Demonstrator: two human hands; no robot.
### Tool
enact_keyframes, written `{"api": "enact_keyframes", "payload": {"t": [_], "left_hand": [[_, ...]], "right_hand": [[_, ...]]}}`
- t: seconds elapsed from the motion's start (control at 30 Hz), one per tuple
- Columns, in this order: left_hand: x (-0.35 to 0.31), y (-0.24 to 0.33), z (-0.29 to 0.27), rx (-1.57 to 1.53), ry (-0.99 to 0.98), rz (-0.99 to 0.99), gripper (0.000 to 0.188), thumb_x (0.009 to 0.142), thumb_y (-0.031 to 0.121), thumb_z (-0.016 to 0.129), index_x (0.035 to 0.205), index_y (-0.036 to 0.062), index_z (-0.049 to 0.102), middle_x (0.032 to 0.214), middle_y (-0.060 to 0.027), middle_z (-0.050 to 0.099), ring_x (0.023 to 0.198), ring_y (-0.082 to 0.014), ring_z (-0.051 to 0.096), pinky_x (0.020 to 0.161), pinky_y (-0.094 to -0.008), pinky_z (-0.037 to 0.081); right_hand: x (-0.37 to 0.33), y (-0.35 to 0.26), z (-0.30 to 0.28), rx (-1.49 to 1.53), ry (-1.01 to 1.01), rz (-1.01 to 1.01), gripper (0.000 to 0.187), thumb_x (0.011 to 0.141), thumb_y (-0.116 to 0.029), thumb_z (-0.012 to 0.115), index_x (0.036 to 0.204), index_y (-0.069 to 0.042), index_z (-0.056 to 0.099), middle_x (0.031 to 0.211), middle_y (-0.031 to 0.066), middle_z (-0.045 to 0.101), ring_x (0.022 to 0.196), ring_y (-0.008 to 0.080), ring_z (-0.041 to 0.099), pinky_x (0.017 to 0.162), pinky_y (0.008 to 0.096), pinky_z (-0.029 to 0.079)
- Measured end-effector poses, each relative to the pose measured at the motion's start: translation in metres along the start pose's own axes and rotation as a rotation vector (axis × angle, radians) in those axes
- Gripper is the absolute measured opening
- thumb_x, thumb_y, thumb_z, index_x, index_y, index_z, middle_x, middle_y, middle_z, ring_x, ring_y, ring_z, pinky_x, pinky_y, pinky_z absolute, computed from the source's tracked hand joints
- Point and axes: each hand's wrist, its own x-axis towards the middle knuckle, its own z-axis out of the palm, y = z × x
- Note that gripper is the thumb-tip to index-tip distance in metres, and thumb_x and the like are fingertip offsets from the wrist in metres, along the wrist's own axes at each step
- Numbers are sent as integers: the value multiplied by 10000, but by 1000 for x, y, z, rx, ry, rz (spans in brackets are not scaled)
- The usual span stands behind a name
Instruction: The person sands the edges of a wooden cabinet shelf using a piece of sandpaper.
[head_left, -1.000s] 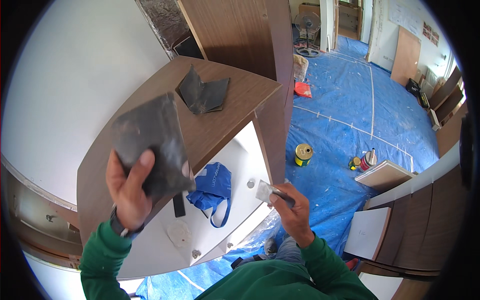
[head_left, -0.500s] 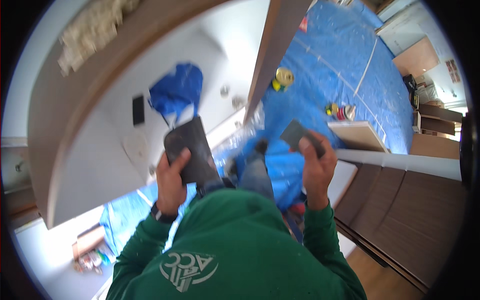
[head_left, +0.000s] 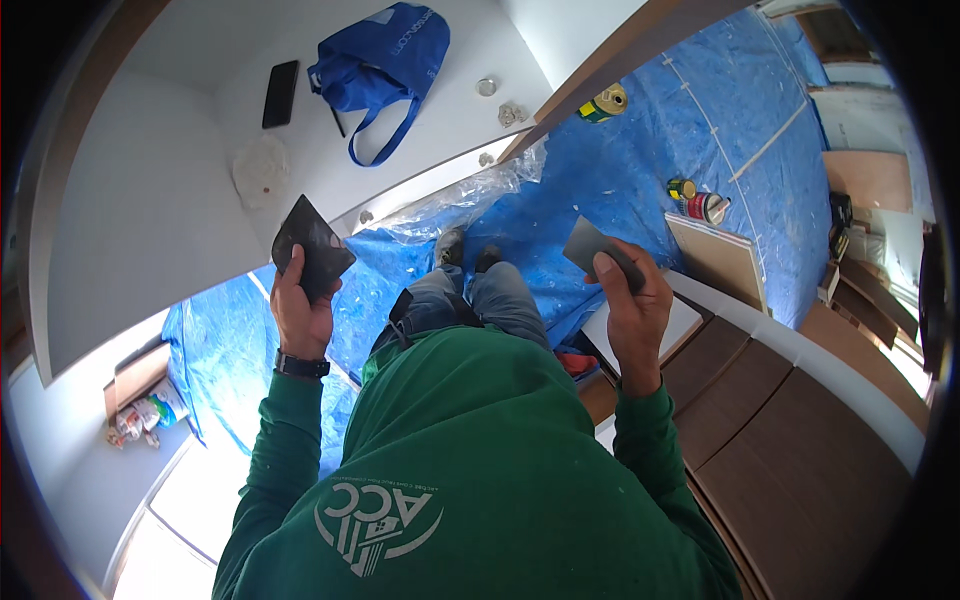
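Observation:
My left hand (head_left: pixel 301 318), a dark band on its wrist, grips a dark, flat, square-cornered plate (head_left: pixel 312 243) by its near edge, thumb on top. A pale smudge marks the plate's right side. On the other side, my right hand (head_left: pixel 640 305) closes round the dark grip of a putty spreader (head_left: pixel 588 243). Its flat grey blade points up and to the left. The two tools are well apart, both held up in front of my body, touching nothing else that shows.
A white shelf (head_left: pixel 215 130) at left bears a blue bag (head_left: pixel 385 60), a phone (head_left: pixel 281 95) and crumpled bits. Blue sheeting (head_left: pixel 640 150) covers the floor, with tins (head_left: pixel 604 103) and a leaning board (head_left: pixel 715 255). Brown panels (head_left: pixel 790 420) lie at right.
The view has swung, so the shelf and bag sit higher. My left hand has moved left and tilted the plate, which now shows smaller. My right hand keeps its hold, moving little.

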Motion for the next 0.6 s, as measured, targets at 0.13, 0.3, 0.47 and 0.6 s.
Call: {"api": "enact_keyframes", "payload": {"t": [0.13,0.3,0.47,0.6], "left_hand": [[-15,-6,2,1,61,-21,253,1031,204,639,1240,61,633,1044,-89,755,803,-203,751,543,-300,564],[-61,-1,25,-26,-57,50,276,989,112,683,1236,14,608,1044,-112,732,824,-241,745,631,-337,605],[-108,24,43,-98,-119,238,359,949,41,699,1276,-32,570,1133,-153,712,955,-244,740,867,-389,629],[-133,41,20,-80,-53,311,353,936,30,707,1259,-39,581,1136,-151,717,968,-226,731,877,-367,616]], "right_hand": [[14,-9,3,-161,-150,-84,231,996,-97,686,1209,-10,705,993,77,712,891,145,670,797,297,541],[20,-22,27,-405,-479,-564,299,893,26,703,1179,-50,743,1082,119,696,950,271,686,841,353,555],[-4,-50,76,-501,-683,-962,383,819,36,706,1180,-75,766,1211,110,659,1090,338,637,878,430,573],[-26,-63,110,-531,-748,-1111,329,860,-34,704,1179,-77,771,1239,90,650,1130,352,613,897,442,575]]}}
